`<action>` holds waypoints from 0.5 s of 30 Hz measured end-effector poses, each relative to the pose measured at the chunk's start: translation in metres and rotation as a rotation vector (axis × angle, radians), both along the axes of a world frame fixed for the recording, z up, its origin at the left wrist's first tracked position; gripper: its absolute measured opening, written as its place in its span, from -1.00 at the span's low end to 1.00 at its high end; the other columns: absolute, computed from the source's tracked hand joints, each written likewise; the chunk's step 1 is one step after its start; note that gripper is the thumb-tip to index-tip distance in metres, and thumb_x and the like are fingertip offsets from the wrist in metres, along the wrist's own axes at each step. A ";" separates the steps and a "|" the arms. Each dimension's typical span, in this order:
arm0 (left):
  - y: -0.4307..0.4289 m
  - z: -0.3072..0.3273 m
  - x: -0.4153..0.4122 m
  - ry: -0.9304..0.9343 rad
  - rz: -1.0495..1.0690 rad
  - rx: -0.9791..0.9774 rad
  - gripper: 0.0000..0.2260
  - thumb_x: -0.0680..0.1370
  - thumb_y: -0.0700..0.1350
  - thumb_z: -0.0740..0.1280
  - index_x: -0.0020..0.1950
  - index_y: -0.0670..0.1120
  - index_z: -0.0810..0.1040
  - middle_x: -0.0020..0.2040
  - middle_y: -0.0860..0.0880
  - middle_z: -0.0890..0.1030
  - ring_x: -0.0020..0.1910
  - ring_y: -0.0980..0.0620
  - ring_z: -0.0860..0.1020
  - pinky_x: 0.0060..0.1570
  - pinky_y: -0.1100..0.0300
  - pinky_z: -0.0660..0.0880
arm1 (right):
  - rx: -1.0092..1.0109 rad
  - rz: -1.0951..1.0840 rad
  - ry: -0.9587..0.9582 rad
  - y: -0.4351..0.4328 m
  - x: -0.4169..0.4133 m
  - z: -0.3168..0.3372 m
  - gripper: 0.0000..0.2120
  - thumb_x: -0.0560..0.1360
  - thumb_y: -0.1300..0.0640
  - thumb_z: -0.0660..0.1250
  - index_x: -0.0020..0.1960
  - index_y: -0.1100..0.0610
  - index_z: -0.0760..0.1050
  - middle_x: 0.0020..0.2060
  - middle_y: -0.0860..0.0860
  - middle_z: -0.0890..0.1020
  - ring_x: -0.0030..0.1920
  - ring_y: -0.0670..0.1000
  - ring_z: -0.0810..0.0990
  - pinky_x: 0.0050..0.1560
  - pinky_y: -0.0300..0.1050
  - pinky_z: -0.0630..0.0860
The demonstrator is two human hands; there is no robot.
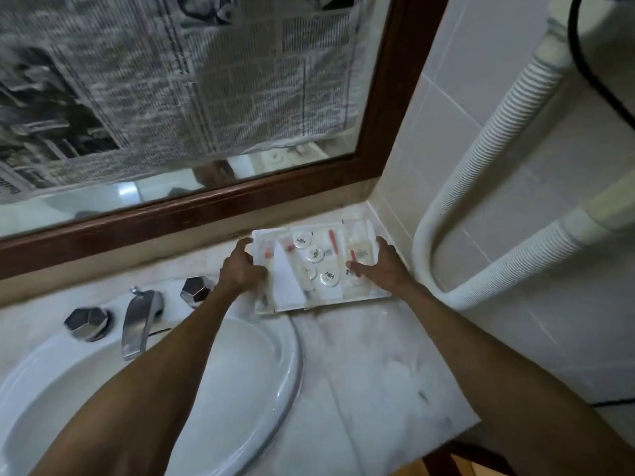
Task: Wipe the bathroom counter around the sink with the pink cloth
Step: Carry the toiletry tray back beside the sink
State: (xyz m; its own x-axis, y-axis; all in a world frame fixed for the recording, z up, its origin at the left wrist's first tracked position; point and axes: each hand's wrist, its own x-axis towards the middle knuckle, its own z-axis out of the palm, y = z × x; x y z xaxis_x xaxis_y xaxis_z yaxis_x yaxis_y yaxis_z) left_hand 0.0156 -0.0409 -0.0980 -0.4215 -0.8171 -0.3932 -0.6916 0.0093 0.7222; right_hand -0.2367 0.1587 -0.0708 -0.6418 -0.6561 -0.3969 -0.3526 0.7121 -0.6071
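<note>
A white tray (364, 296) of small toiletries sits in the back right corner of the pale marble counter (371, 365). My left hand (240, 267) grips the tray's left edge, and my right hand (379, 267) holds its right side, fingers over the rim. The tray carries round white lidded items, small packets and a thin red-tipped stick. The white oval sink (240, 365) lies to the left, partly under my left forearm. No pink cloth is in view.
A chrome faucet (139, 321) with two faceted chrome knobs (87, 322) (196, 291) stands behind the sink. A wood-framed mirror (213, 204) covered with newspaper runs along the back. White corrugated hoses (481, 187) loop against the tiled right wall.
</note>
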 end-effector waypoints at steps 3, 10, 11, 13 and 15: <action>-0.005 -0.008 -0.006 -0.005 0.029 0.021 -0.24 0.30 -0.13 0.46 0.49 0.04 0.35 -0.16 -0.04 0.59 -0.02 -0.32 0.66 0.03 -0.25 0.63 | 0.028 0.102 -0.038 -0.007 -0.006 -0.003 0.34 0.11 -0.36 0.59 0.61 0.05 -0.10 0.51 0.17 0.24 0.50 0.18 0.25 0.46 0.07 0.27; -0.011 -0.014 -0.027 -0.037 0.033 0.016 -0.28 0.43 -0.25 0.49 0.55 0.00 0.34 -0.05 -0.07 0.57 0.12 -0.29 0.61 0.15 -0.15 0.59 | 0.162 0.336 0.056 -0.008 -0.028 -0.014 0.57 -0.11 -0.31 0.67 0.57 -0.09 -0.31 0.52 0.18 0.17 0.51 0.21 0.21 0.48 0.12 0.24; -0.012 -0.015 -0.031 -0.037 0.026 0.017 -0.28 0.43 -0.25 0.49 0.55 0.00 0.33 -0.06 -0.06 0.57 0.11 -0.29 0.61 0.15 -0.16 0.59 | 0.169 0.345 0.071 -0.007 -0.030 -0.016 0.59 -0.14 -0.34 0.65 0.56 -0.12 -0.33 0.52 0.19 0.17 0.51 0.22 0.21 0.48 0.14 0.24; -0.013 -0.017 -0.038 -0.042 0.014 0.021 -0.29 0.45 -0.25 0.50 0.55 -0.01 0.32 -0.04 -0.07 0.56 0.13 -0.29 0.60 0.17 -0.16 0.58 | 0.164 0.347 0.084 -0.004 -0.035 -0.021 0.59 -0.15 -0.34 0.65 0.56 -0.12 -0.32 0.52 0.18 0.17 0.51 0.22 0.21 0.47 0.14 0.24; -0.014 -0.018 -0.042 -0.059 0.017 0.014 -0.29 0.44 -0.23 0.50 0.55 -0.01 0.33 -0.02 -0.07 0.57 0.13 -0.27 0.60 0.19 -0.16 0.58 | 0.134 0.333 0.078 -0.003 -0.040 -0.024 0.55 -0.10 -0.28 0.67 0.58 -0.08 -0.26 0.52 0.16 0.18 0.52 0.20 0.20 0.48 0.12 0.22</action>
State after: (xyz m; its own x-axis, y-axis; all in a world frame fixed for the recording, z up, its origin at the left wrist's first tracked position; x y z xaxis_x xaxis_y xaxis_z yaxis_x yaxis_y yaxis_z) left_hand -0.0266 -0.0550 -0.1164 -0.3834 -0.8183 -0.4283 -0.7331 -0.0124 0.6800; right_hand -0.2763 0.1555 -0.0947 -0.4336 -0.7797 -0.4518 -0.6201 0.6219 -0.4782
